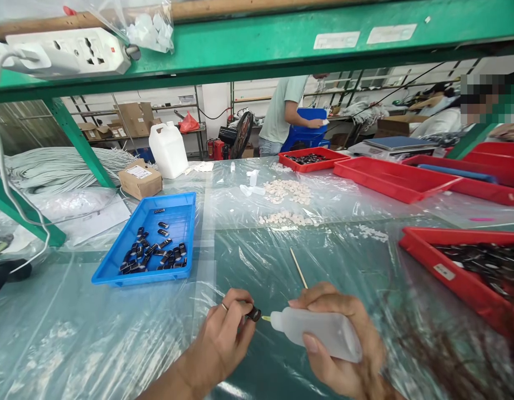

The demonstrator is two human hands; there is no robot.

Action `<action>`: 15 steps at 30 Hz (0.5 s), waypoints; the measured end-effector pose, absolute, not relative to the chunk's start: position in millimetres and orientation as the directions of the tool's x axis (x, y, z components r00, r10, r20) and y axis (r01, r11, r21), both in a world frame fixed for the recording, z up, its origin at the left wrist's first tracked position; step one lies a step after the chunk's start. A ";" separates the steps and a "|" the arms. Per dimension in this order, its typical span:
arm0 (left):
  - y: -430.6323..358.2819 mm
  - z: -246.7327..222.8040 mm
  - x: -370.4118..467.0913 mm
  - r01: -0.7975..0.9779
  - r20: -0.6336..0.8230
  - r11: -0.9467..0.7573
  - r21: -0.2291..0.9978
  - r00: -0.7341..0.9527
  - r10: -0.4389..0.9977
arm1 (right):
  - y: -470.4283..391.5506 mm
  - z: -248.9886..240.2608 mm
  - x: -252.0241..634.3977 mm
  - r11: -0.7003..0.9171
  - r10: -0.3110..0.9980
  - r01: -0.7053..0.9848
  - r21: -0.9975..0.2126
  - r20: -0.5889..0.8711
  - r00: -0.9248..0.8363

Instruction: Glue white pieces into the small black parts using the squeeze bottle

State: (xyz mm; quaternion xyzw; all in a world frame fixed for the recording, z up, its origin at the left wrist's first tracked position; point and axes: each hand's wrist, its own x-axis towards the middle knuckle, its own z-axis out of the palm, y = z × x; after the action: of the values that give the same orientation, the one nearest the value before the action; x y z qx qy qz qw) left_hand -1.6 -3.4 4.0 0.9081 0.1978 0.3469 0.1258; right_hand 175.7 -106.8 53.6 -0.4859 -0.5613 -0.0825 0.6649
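Between the thumb and fingers of my left hand (pixel 226 333) is a small black part (pixel 254 314), its end turned to the right. My right hand (pixel 344 339) is wrapped round a translucent squeeze bottle (pixel 319 332), tilted nearly flat. The bottle's thin yellowish nozzle (pixel 266 318) points left, right at the end of the black part; whether they touch I cannot tell. A thin wooden stick (pixel 298 268) lies on the plastic-covered table just beyond my right hand.
A blue tray (pixel 188 233) with several black parts is at the left. Red trays (pixel 444 270) (pixel 398 179) (pixel 307 165) stand right and behind. Small whitish pieces (pixel 286 191) lie mid-table. A white jug (pixel 168 150) and a box (pixel 140 179) stand behind. A person (pixel 282 111) is beyond.
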 end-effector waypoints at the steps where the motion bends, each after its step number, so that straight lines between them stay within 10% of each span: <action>1: -3.5 4.8 -1.4 0.266 0.585 -0.892 0.366 0.679 0.443 | -106.5 55.3 175.6 0.515 0.428 0.662 -0.545 0.832 0.352; 15: -3.2 5.2 -0.8 0.294 0.574 -0.911 0.288 0.709 0.410 | -109.3 56.4 177.4 0.518 0.405 0.685 -0.512 0.852 0.331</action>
State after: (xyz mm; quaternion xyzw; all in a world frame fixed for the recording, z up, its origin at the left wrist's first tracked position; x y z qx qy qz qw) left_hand -0.8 -3.2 5.2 0.9202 0.1912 0.3301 0.0878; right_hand 177.4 -109.3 56.4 -0.4794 -0.5686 -0.1060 0.6600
